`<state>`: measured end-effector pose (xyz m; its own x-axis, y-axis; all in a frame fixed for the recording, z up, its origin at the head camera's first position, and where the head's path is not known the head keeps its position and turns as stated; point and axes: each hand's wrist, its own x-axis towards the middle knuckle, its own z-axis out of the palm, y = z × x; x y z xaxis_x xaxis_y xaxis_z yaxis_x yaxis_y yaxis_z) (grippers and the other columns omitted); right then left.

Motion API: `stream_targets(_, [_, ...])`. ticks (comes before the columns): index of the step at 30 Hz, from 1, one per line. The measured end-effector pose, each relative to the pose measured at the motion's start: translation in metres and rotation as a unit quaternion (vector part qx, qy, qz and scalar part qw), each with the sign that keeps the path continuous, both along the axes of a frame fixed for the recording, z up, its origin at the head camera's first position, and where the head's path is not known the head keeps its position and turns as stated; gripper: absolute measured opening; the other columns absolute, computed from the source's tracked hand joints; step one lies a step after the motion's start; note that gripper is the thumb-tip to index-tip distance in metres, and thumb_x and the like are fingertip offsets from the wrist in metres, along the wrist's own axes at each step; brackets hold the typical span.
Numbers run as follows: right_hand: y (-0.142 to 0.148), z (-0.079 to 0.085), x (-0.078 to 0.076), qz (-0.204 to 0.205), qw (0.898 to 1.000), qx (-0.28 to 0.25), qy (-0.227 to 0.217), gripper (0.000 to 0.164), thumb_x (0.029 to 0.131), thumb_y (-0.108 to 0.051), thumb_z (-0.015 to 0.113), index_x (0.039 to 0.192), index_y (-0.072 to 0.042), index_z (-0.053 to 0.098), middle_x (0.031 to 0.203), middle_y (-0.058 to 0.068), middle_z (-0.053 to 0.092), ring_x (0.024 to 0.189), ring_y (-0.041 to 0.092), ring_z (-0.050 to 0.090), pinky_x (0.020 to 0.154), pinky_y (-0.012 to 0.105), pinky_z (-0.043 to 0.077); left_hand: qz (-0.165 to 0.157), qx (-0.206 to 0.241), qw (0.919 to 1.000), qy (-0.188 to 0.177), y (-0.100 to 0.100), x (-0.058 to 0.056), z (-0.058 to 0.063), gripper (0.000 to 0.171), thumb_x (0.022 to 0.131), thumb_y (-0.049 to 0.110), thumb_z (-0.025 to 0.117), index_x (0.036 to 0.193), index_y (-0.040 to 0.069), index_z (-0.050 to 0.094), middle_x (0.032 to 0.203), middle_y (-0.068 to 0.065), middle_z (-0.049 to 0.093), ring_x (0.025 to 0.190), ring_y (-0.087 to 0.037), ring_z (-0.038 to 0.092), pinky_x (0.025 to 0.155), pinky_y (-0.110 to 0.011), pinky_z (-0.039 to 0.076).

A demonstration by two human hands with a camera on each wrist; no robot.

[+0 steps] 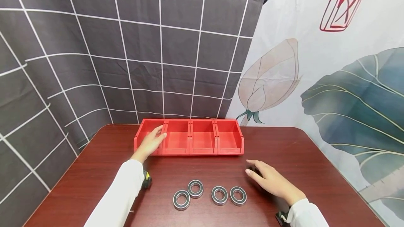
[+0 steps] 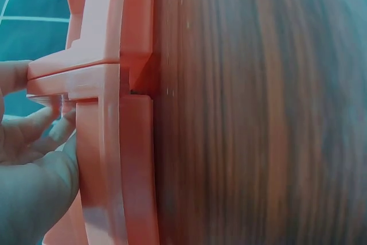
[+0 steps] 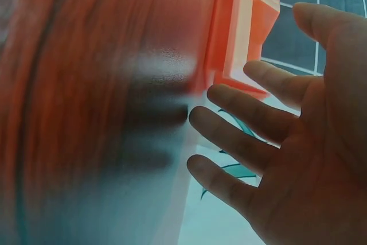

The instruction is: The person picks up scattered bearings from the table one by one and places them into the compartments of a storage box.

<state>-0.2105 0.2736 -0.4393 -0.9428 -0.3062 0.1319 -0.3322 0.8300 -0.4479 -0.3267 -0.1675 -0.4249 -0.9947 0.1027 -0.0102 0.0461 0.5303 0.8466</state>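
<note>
My left hand [image 1: 150, 143] is over the leftmost compartment of a red row of storage bins [image 1: 176, 151]. Its fingertips are at the divider between the two left bins, and part of the hand is hidden behind that wall [image 2: 109, 84] in the left wrist view. No loose object shows in it. To the right, my right hand [image 1: 271, 179] hovers above the table with fingers spread and palm bare [image 3: 298, 142]. Between the hands lie several ball bearings [image 1: 181, 200], flat on the wood, as a touching pair on the left and two slightly apart [image 1: 238, 196] on the right.
The brown wooden table [image 1: 293, 150] ends at a grey gridded curtain [image 1: 139, 45] behind the bins and a white cloth with a flower print [image 1: 268, 80] at the right. Dark wrist devices [image 1: 146, 179] sit under both white sleeves.
</note>
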Motion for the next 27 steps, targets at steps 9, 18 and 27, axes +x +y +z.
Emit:
stream_targets(9, [0.001, 0.002, 0.001, 0.000, 1.000, 0.007, -0.011, 0.054, 0.093, -0.049, 0.055, 0.132, -0.012, 0.056, 0.128, 0.003, 0.060, 0.120, 0.025, 0.055, 0.101, 0.051, 0.044, 0.002, 0.008, 0.9999, -0.006, 0.018, -0.001, 0.002, 0.068, 0.096, 0.042, 0.053, 0.152, 0.014, 0.027, 0.151, -0.016, 0.038, 0.135, -0.036, 0.042, 0.103, -0.051, 0.042])
stream_targets(18, [-0.002, 0.010, 0.005, 0.005, 0.999, 0.008, -0.038, 0.053, 0.092, -0.051, 0.056, 0.130, -0.014, 0.057, 0.127, 0.002, 0.060, 0.119, 0.024, 0.055, 0.100, 0.051, 0.045, 0.005, 0.007, 0.9999, -0.009, 0.038, 0.000, 0.003, 0.067, 0.095, 0.042, 0.054, 0.151, 0.016, 0.028, 0.151, -0.014, 0.039, 0.136, -0.036, 0.041, 0.105, -0.051, 0.040])
stream_targets(27, [-0.004, 0.014, 0.009, 0.016, 0.999, 0.015, -0.030, 0.054, 0.092, -0.051, 0.057, 0.129, -0.012, 0.058, 0.125, 0.003, 0.061, 0.117, 0.023, 0.056, 0.100, 0.051, 0.045, 0.001, 0.010, 1.0000, -0.002, 0.049, -0.003, 0.000, 0.067, 0.094, 0.043, 0.055, 0.151, 0.018, 0.030, 0.150, -0.011, 0.040, 0.135, -0.034, 0.042, 0.104, -0.051, 0.041])
